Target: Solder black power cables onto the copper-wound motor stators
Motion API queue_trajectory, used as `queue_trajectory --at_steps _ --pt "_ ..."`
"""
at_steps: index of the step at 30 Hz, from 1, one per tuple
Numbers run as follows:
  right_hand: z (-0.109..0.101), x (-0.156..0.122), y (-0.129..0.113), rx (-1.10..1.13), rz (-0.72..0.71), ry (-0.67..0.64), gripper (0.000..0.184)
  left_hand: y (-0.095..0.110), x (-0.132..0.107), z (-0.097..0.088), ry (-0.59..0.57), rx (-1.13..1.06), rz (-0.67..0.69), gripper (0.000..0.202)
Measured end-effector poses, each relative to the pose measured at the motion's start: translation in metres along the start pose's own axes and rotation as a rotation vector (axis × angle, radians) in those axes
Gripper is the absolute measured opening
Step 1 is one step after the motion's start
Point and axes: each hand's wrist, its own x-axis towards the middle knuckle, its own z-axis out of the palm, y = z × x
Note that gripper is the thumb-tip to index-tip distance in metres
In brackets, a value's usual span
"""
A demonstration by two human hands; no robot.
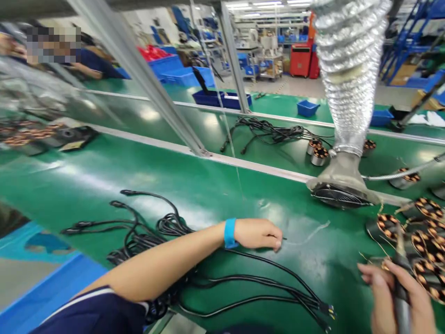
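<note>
My right hand [399, 297] is wrapped around the dark handle of a soldering iron [401, 273], whose pale tip points away from me at the copper-wound motor stators [431, 246] on the right. Thin wire ends stick out from the nearest stator [385, 226]. My left hand [259, 233], with a blue band at the wrist, lies low over the green bench, its fingers pinched together. A tiny dark end shows at its fingertips; what it belongs to is hidden. Beneath my left forearm lies a bundle of black power cables [139, 246], their stripped ends [327, 311] towards the right.
A fume extraction hood [342, 192] on a silver duct hangs above the bench at right. Metal posts and a rail [257, 169] divide the green bench [114, 169]. More cables [274, 130], stators and blue bins [308, 108] lie beyond. A co-worker sits at far left.
</note>
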Motion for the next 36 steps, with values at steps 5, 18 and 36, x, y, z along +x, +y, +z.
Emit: queue_trajectory --at_steps 5,18,36 --pt "0.016 -0.002 -0.008 -0.028 -0.03 -0.165 0.032 0.043 0.048 0.033 -0.028 -0.038 0.121 0.038" --pt "0.009 0.004 -0.014 -0.027 -0.183 -0.147 0.036 0.07 0.034 0.031 0.333 -0.055 0.099 0.039" --pt "0.016 0.003 -0.022 0.374 -0.143 0.078 0.038 0.079 0.022 0.07 0.421 0.029 0.034 0.037"
